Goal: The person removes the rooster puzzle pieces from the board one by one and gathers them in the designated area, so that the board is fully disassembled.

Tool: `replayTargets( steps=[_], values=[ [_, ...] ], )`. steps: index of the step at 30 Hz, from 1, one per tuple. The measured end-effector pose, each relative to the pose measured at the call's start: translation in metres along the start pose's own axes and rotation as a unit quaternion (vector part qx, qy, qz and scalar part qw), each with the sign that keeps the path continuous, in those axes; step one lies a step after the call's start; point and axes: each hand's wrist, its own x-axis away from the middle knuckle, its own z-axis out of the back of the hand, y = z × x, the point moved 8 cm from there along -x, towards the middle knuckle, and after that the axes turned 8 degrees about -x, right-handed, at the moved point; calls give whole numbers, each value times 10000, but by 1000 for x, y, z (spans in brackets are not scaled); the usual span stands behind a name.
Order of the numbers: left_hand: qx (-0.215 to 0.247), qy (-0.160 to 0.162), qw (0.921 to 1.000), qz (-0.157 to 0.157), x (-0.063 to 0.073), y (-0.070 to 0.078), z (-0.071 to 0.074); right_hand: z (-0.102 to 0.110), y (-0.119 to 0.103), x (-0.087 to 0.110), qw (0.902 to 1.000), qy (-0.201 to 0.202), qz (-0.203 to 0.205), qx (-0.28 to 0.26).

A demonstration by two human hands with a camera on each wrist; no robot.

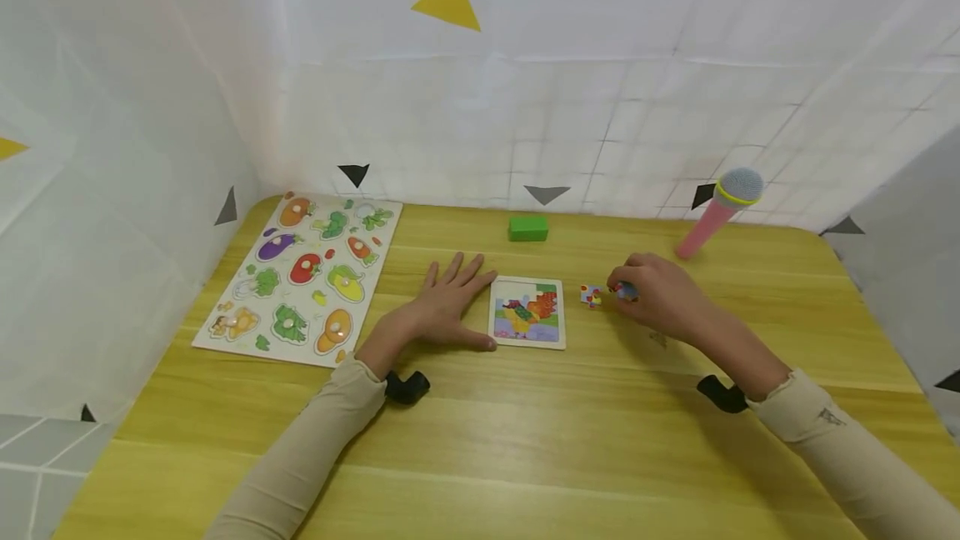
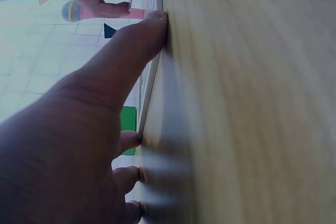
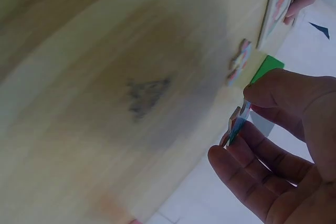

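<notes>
A small square jigsaw puzzle [image 1: 527, 342] with a rooster picture lies on the table, partly filled in. My left hand [image 1: 444, 308] is spread flat along its left side, with index finger and thumb touching the frame's edge. To the right of the puzzle a loose jigsaw piece [image 1: 591, 296] lies on the wood. Just beyond it, my right hand [image 1: 663, 297] pinches another jigsaw piece [image 3: 240, 120] between thumb and fingers, raised off the table. The right fingers hide part of that piece in the head view.
A green block [image 1: 528, 228] sits behind the puzzle. At the left lies a vegetable peg board [image 1: 311, 307]. A pink toy microphone [image 1: 707, 227] stands at the back right, near the white sheeted wall [image 1: 570, 98]. Black wrist mounts [image 1: 407, 388] sit under both forearms.
</notes>
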Motion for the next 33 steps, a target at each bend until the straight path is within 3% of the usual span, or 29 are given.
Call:
replayTargets(
  steps=[33],
  values=[
    [117,14,9999,76,-1,-2,-1,-19,18,2,9989,-339,-310,-127]
  ],
)
